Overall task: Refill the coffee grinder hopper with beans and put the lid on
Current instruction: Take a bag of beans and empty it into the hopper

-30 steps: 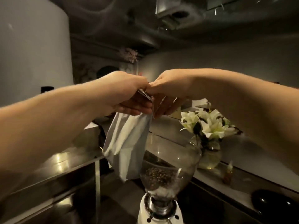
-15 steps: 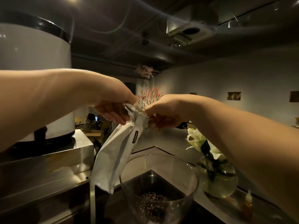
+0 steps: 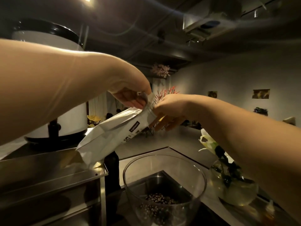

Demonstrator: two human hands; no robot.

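Above a steel counter [image 3: 53, 175], both hands pinch the top of a white coffee bag [image 3: 112, 136] at mid-frame: left hand [image 3: 130, 95] and right hand [image 3: 167, 110] grip its folded mouth. Below, lower center, the clear hopper [image 3: 164, 181] stands lidless, few beans [image 3: 159, 201] inside.

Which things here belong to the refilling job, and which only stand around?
For the job: white coffee bag, held by left hand and right hand; hopper; beans.
Standing around: flower vase; white urn; steel counter.
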